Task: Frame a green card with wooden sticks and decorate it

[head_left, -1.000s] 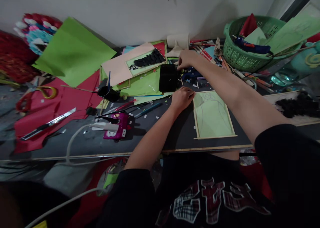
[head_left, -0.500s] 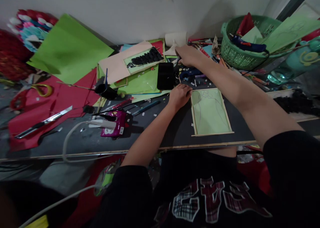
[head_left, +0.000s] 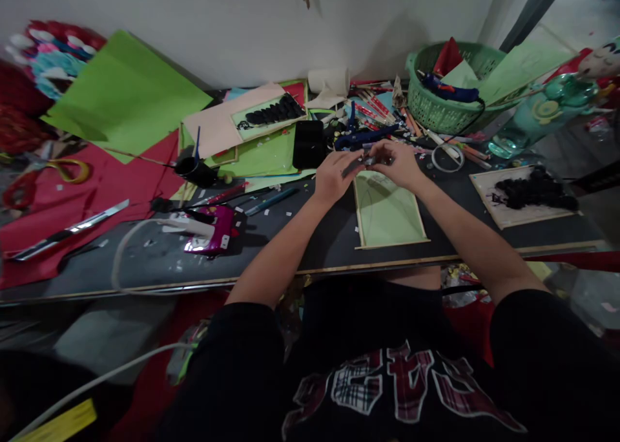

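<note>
Both hands meet above the far edge of a pale green sheet (head_left: 390, 216) framed with thin wooden strips, which has faint pencil lines on it. My left hand (head_left: 335, 176) is closed around a small dark, greyish piece (head_left: 354, 165) whose kind I cannot make out. With fingertips pinched, my right hand (head_left: 396, 163) touches the far end of that piece, where something tiny and shiny shows. A black rectangular object (head_left: 309, 145) lies just beyond my left hand. Behind my right hand is a blue-handled tool (head_left: 368, 135).
A green basket (head_left: 426, 99) and a clear bottle (head_left: 516, 128) stand at the back right. Right of the hands lie a tape ring (head_left: 446, 158) and a framed panel with black material (head_left: 533, 193). At left are a utility knife (head_left: 72, 230), scissors (head_left: 68, 172) and a purple power socket (head_left: 213, 232).
My right hand has come back from the clutter at the rear and met my left hand over the framed sheet. My left hand has lifted from the table and now holds a small dark piece.
</note>
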Demonstrator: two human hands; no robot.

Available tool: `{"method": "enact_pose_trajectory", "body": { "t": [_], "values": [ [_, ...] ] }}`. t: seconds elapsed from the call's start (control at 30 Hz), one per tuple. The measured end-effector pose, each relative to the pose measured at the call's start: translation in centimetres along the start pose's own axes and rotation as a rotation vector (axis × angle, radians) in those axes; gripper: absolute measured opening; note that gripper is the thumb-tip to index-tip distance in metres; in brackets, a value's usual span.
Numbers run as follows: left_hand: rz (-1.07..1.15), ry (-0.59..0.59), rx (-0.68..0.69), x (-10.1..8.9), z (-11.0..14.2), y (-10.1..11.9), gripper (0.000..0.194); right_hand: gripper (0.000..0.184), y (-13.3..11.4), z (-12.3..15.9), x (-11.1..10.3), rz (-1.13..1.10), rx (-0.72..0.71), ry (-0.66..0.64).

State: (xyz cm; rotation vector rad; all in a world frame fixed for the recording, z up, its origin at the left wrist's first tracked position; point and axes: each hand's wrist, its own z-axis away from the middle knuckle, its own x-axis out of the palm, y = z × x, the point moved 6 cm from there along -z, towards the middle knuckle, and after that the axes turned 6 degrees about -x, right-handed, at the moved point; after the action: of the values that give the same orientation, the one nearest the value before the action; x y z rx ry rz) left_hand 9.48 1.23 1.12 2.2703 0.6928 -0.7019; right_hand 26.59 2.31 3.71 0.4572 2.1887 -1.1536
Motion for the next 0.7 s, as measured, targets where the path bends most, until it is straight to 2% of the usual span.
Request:
{"method": "enact_pose_trajectory", "body": {
  "t": [0.17,0.27,0.37,0.47,0.6,0.7],
  "values": [
    [-0.038,-0.026,0.079,0.4,0.3,0.8,0.043,0.026,-0.2,1.7,0.3,-0.060,0.029,0.112],
    [-0.064,0.008,0.077,0.1,0.4,1.1,0.042,0.028,-0.2,2.0,0.6,-0.123,0.028,0.153],
    [-0.060,0.045,0.073,-0.1,0.4,1.3,0.042,0.024,-0.3,2.2,0.6,-0.092,0.008,0.169],
    [-0.063,0.032,0.060,0.1,0.4,1.2,0.044,0.019,-0.6,2.4,0.6,0.038,-0.037,0.125],
    [-0.074,0.001,0.040,0.5,0.5,1.2,0.040,0.032,-1.3,2.6,0.4,0.230,-0.116,0.019],
    [-0.073,0.011,0.041,0.4,0.6,1.4,0.038,0.036,-1.5,2.6,0.4,0.295,-0.139,-0.033]
  ]
}}
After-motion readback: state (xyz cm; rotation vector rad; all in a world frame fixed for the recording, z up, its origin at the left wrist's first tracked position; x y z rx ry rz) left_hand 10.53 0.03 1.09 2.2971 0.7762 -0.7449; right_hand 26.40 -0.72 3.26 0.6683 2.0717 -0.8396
